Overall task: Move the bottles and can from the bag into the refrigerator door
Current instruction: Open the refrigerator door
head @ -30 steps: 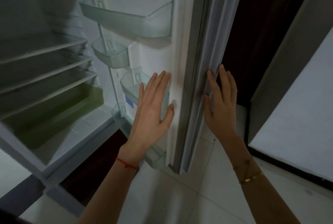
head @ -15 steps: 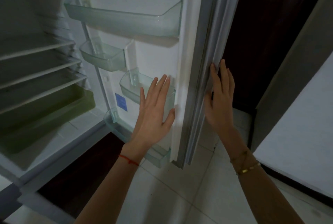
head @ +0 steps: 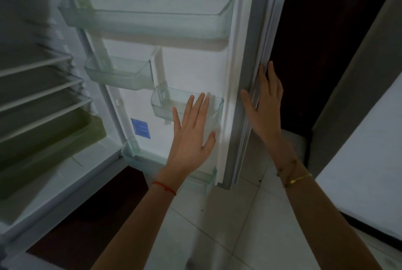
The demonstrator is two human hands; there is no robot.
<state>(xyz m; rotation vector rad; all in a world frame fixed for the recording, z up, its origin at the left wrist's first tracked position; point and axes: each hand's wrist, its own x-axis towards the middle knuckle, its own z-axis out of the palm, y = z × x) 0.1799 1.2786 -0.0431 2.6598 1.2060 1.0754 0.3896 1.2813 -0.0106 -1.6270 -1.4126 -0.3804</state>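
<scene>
The refrigerator door [head: 191,69] stands open ahead, its white inner face toward me. It carries a wide top bin [head: 150,24], a small left bin [head: 118,74], a small right bin [head: 165,104] and a bottom bin [head: 195,179]; those I can see into hold nothing. My left hand [head: 193,137] is flat, fingers spread, in front of the small right bin. My right hand [head: 263,104] lies open along the door's outer edge [head: 250,74], thumb on the inner side. No bag, bottle or can is in view.
The fridge cabinet [head: 43,117] at left shows wire shelves and a greenish drawer [head: 65,139]. A dark wooden door [head: 322,52] is behind the fridge door. A white surface [head: 369,161] lies at right. Pale floor tiles [head: 217,226] are below.
The fridge door has swung wider open, showing more of its inner face and bins. Both hands stayed on it and moved with it; the view shifted right.
</scene>
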